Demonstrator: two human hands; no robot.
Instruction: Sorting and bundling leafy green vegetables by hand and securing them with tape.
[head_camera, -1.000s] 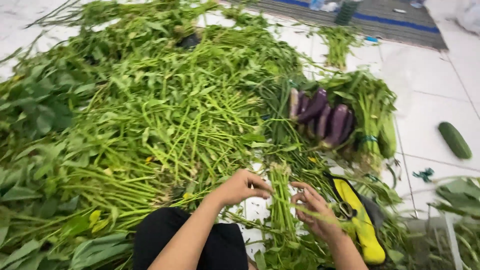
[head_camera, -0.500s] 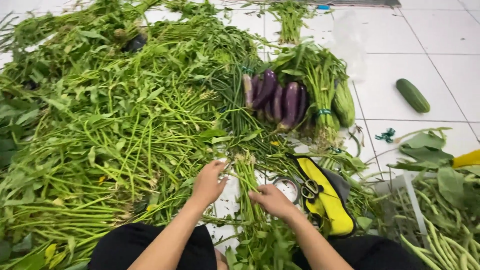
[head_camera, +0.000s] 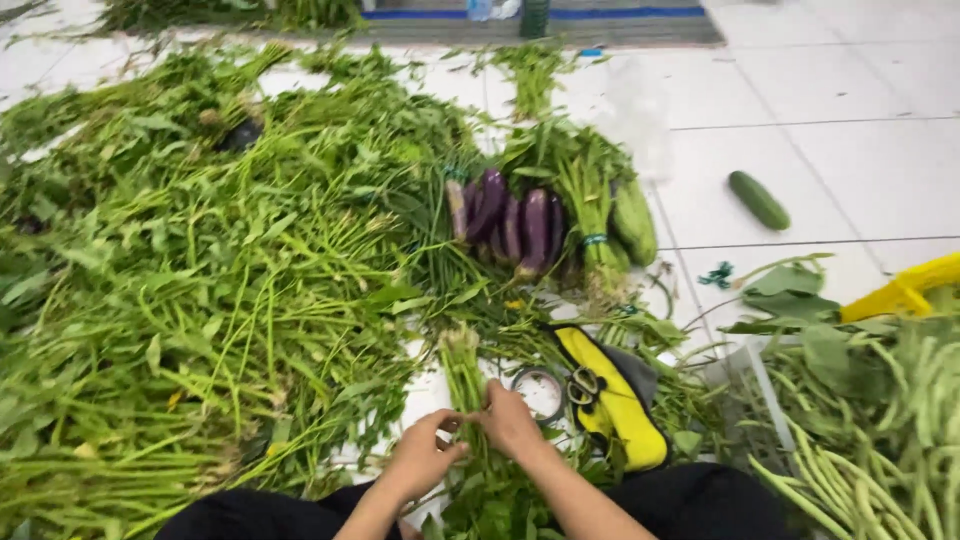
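A bundle of long green stems (head_camera: 462, 372) lies on the white tiled floor in front of me, cut ends pointing away. My left hand (head_camera: 420, 458) and my right hand (head_camera: 508, 420) meet over the bundle's middle, fingers pinched around the stems. The leafy end of the bundle spreads out below my hands, between my knees. A roll of clear tape (head_camera: 540, 392) lies just to the right of my right hand.
A large heap of loose green stems (head_camera: 200, 280) covers the floor to the left. Purple eggplants (head_camera: 510, 225), tied greens (head_camera: 592, 215) and a gourd (head_camera: 635, 222) lie ahead. A cucumber (head_camera: 758, 199) lies apart. A yellow bag (head_camera: 612, 405) and long beans (head_camera: 880, 440) are right.
My hands have drawn together over the middle of the bundle. The view has shifted left, so the vegetables sit further right in the picture.
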